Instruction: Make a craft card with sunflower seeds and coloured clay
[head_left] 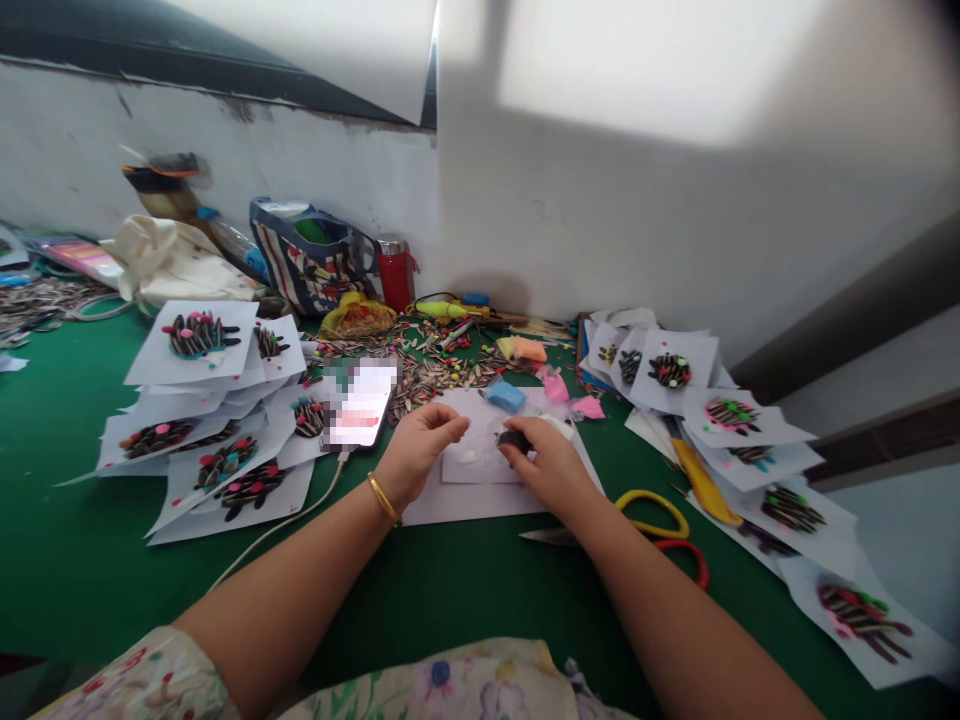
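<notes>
Over white paper sheets [480, 470] my right hand [555, 468] grips a small dark lump of what looks like modelling clay [514, 440] between thumb and fingers. My left hand [420, 448] is closed in a pinch a short way to the left. Whatever its fingertips hold, if anything, is too small to make out. Just beyond the hands lie a blue wrapped clay lump [505, 396], pink lumps [555, 385] and an orange one [529, 350]. Scissors [651, 515] with one yellow and one red handle lie partly under my right forearm.
A phone [365, 405] on a white cable sits left of my hands. Papers bearing seed-shell figures are piled left [217, 375] and right [739, 425]. Loose striped seeds [427, 372] spread behind. A yellow cutter [705, 480], red flask [395, 272] and striped bag [300, 260] stand around.
</notes>
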